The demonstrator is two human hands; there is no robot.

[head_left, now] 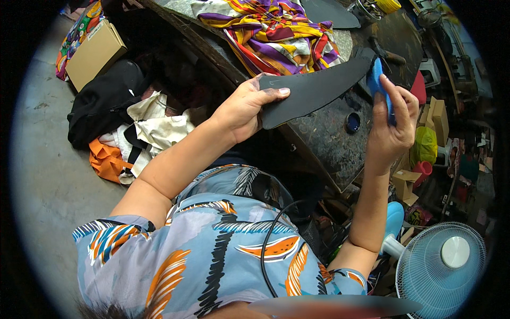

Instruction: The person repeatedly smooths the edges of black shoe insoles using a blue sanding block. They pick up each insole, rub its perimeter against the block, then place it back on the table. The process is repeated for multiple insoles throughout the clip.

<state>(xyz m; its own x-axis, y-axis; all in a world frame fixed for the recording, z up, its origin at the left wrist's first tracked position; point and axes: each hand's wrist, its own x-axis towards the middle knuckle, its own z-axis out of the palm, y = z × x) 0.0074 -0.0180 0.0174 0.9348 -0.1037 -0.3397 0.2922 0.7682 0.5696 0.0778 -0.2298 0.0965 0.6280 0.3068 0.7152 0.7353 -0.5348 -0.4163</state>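
Note:
My left hand [246, 106] grips the wide end of a flat dark grey, sole-shaped piece [313, 90], thumb on top. The piece is tilted above the worktable, its narrower end pointing up and to the right. Between the thumb and fingers of my right hand [392, 114] is a blue sponge [376, 77]. It is at the piece's far end; whether it touches the edge I cannot tell. Below the piece, a small round pot [353, 122] with dark contents stands on the stained tabletop [329, 146]. Dark smudges mark my left fingers.
Bunched colourful striped cloth [281, 34] lies on the table's far side, near a hammer [387, 53]. At left are a cardboard box [95, 56], a black bag [109, 101] and an orange bag [109, 159]. A blue fan [441, 271] stands at lower right.

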